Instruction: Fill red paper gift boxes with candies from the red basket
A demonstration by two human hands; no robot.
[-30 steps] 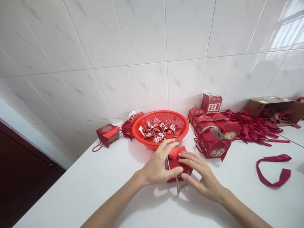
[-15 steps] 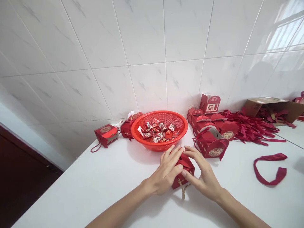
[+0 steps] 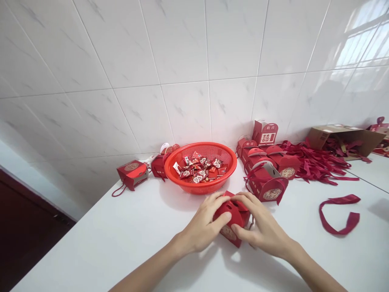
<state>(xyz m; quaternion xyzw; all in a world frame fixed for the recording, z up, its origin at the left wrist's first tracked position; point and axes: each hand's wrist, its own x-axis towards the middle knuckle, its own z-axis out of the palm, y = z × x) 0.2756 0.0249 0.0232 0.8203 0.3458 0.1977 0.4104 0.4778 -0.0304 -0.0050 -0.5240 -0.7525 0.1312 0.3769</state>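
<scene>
A small red box (image 3: 233,215) with a round pale emblem on its front sits on the white table, one rounded flap with slots tilted up. My left hand (image 3: 205,223) curves around its left side, thumb on the flap. On the right side, my right hand (image 3: 258,225) wraps the box, fingers over its top and thumb near the front corner. Part of a cord shows beside the right hand. Just behind stands a red basket (image 3: 200,187) of wrapped sweets (image 3: 199,168).
Several red boxes (image 3: 267,184) stand right of the basket, two more (image 3: 132,173) to its left. Dark red ribbons (image 3: 316,162) are heaped before a cardboard box (image 3: 343,129). A loose ribbon (image 3: 323,215) curls at the right. The tiled wall rises behind.
The box between my hands has turned, so its emblem side now faces forward and its cord has moved to the right. Both hands have closed in around its sides. The view has shifted slightly.
</scene>
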